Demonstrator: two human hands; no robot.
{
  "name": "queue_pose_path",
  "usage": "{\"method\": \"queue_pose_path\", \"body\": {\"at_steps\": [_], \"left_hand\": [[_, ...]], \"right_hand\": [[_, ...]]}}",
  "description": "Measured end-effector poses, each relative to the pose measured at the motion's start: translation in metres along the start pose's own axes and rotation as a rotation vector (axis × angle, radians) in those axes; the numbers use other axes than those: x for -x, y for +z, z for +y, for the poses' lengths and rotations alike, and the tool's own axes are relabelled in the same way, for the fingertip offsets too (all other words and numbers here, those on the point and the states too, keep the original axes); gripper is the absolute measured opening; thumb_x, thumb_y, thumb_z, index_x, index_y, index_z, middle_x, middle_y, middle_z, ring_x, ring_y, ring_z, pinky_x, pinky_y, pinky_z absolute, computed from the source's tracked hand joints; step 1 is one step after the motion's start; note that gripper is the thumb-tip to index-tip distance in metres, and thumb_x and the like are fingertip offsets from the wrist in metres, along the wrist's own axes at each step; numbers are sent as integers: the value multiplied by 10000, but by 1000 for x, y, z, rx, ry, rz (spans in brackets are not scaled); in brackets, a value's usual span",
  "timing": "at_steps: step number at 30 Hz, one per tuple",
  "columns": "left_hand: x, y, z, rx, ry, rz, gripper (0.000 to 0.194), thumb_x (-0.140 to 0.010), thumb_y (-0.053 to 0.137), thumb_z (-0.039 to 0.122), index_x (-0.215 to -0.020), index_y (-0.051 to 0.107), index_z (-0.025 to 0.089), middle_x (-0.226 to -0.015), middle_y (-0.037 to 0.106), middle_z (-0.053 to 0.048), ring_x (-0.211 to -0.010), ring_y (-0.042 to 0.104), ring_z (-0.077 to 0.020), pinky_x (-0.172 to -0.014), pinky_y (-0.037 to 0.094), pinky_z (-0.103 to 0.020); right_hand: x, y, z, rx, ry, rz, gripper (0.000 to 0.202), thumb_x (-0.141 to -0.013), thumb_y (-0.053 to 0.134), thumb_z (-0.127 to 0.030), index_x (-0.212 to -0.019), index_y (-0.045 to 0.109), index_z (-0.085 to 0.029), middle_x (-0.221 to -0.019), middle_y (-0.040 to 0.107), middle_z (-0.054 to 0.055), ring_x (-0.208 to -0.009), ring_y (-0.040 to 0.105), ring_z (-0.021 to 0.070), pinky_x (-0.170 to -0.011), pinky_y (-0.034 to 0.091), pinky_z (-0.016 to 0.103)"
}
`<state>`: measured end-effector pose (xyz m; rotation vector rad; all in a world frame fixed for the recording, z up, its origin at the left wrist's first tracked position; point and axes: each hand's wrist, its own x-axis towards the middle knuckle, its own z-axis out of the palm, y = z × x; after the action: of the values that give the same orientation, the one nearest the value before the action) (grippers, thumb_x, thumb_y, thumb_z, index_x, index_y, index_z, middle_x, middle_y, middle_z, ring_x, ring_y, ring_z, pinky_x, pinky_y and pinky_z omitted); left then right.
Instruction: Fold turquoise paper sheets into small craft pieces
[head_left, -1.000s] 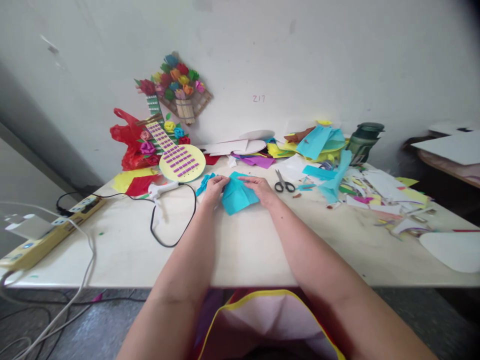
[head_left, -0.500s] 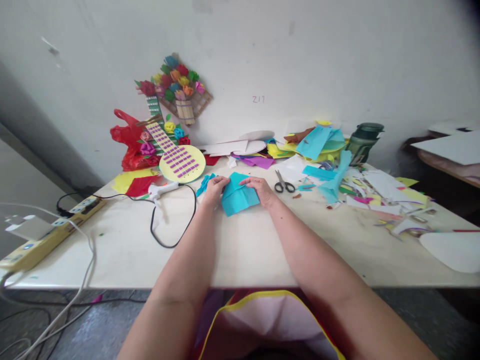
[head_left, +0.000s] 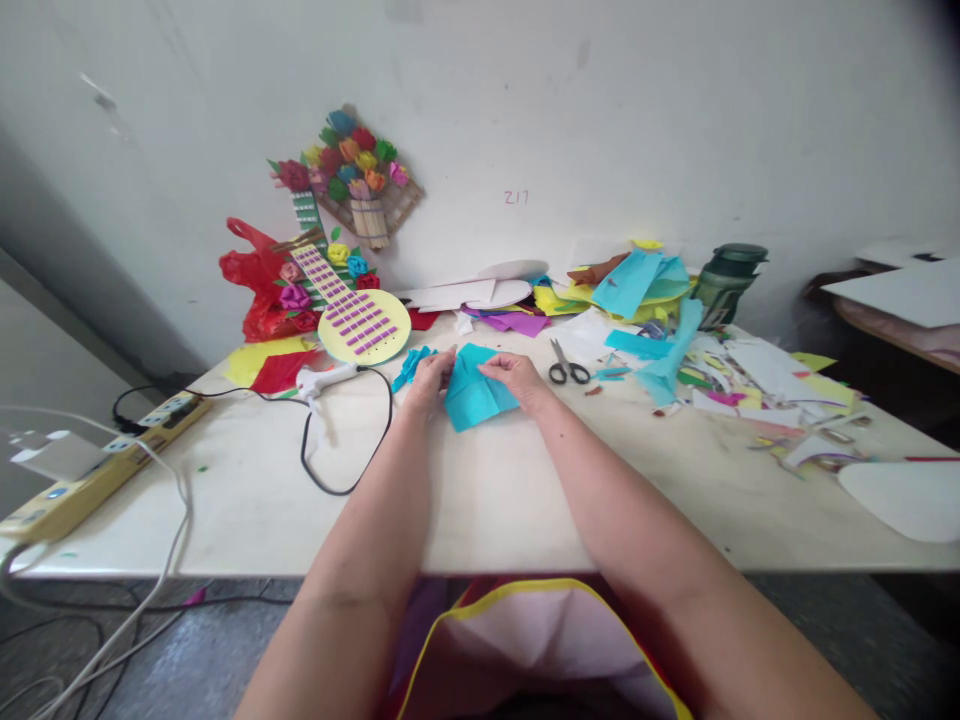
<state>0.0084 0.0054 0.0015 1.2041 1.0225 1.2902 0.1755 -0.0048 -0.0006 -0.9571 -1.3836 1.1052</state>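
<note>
Between my hands is a creased sheet of turquoise crepe paper [head_left: 480,402], held just above the table. My left hand [head_left: 431,382] pinches its left edge, and my right hand [head_left: 517,378] pinches its upper right part between thumb and fingers. A bunched piece of the same turquoise paper [head_left: 409,370] lies just left of my left hand. Black-handled scissors [head_left: 568,370] rest to the right of my right hand, blades pointing away. A white glue gun [head_left: 324,378] with a black cord lies to the left.
At the back left stand a yellow paper guitar [head_left: 365,325], paper flowers and a red plastic bag [head_left: 259,275]. Paper scraps [head_left: 750,375] and a dark green bottle [head_left: 731,285] occupy the right. A power strip [head_left: 112,465] with cables sits at the left edge.
My right fingertips have shifted slightly along the turquoise paper, and its creases show a little differently. Both hands keep hold of it in nearly the same place.
</note>
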Motion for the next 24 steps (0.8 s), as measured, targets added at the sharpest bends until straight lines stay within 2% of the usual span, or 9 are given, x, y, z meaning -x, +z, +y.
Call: {"method": "queue_pose_path", "body": {"at_steps": [7,16,21,24], "left_hand": [[1,-1,-1,-101,14,-41,475,-632,704,491,-505,356,193,-437,253,75,-380,227,-44,-388,130,-234],[0,-1,-5,-116,28,-29,391,-631,693,437,-513,418,185,-424,283,74,-379,243,-51,-390,142,-228],[-3,-1,-7,-211,106,-4,381,-652,664,468,-523,459,174,-447,318,63,-417,258,-59,-419,176,-231],[-3,0,-5,-338,175,27,373,-686,639,468,-529,477,171,-460,331,54,-442,271,-70,-436,186,-234]], "right_hand": [[2,0,-3,14,-7,-15,248,-545,711,-398,-578,604,-177,-566,545,-41,-609,452,112,-669,373,263],[2,0,-4,67,-27,-15,261,-546,703,-418,-561,598,-179,-552,533,-42,-599,439,114,-631,361,259],[1,0,-1,60,-25,-10,245,-571,682,-406,-571,586,-181,-544,502,-47,-586,433,110,-638,354,260],[-1,-1,2,34,7,14,239,-574,666,-397,-662,604,-185,-585,532,-42,-611,458,117,-656,364,259]]}}
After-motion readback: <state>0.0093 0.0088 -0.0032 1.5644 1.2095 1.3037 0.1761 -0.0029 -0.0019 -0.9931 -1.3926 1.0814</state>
